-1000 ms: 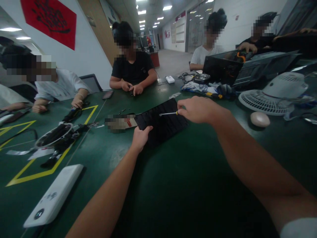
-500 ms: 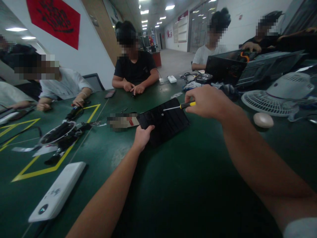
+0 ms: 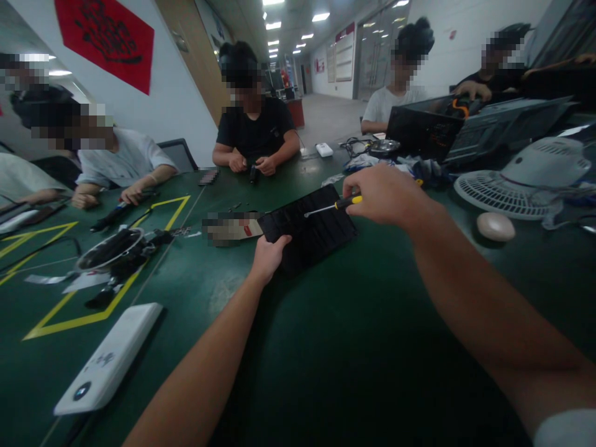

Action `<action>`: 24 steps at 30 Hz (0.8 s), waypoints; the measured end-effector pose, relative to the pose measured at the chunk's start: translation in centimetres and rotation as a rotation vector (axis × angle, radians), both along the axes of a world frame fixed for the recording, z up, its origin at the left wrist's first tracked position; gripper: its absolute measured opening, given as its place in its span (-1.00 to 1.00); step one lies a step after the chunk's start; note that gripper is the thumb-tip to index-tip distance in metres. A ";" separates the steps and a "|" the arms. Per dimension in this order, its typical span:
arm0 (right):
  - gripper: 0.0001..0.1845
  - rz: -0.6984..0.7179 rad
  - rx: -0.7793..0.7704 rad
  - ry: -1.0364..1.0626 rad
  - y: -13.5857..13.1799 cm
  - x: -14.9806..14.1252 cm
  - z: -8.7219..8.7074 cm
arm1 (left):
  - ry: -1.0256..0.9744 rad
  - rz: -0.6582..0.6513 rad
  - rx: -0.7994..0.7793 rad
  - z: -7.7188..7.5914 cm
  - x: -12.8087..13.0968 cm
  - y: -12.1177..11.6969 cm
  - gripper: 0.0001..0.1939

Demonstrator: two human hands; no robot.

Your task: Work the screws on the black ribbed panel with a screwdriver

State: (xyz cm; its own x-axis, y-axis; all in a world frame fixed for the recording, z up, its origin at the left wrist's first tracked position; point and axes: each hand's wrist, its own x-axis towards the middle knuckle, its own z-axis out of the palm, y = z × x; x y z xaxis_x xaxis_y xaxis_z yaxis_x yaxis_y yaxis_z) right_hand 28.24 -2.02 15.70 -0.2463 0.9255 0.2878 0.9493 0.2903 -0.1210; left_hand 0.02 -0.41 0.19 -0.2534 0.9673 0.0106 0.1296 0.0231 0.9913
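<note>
Screwdriver [image 3: 343, 203] lower over black panel [image 3: 317, 239]

My left forearm [image 3: 209, 354] rises from the bottom edge; at frame centre, my left hand [image 3: 269, 259] grips, thumb uppermost, fingers largely hidden. My right forearm [image 3: 475, 298] enters lower right; my right hand [image 3: 384, 194] pinches, fingers curled, right of centre.

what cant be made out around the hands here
All in the head view:
Handle end of the screwdriver: covered by the right hand
Left hand, fingers underneath: hidden by the black panel
Whether the tip touches the panel: too small
White sleeve: cut off by edge
</note>
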 end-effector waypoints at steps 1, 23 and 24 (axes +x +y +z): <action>-0.75 -0.007 0.000 -0.001 -0.1 -0.1 0.0 | -0.005 0.000 -0.004 0.1 0.0 0.0 -0.62; -0.63 -0.062 -0.082 -0.051 -0.8 -0.8 0.6 | -0.043 0.009 -0.005 0.0 0.0 0.1 -0.61; -0.63 -0.052 -0.096 -0.045 -0.8 -0.8 0.6 | -0.045 0.010 -0.007 0.0 0.0 0.1 -0.61</action>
State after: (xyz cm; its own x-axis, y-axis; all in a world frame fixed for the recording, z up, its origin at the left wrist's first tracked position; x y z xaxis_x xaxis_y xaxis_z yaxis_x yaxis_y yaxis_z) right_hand 27.41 -2.83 16.28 -0.2079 0.9600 0.1873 0.9679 0.2296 -0.1025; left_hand 0.03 -0.30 0.17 -0.2632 0.9647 -0.0077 0.0846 0.0310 0.9959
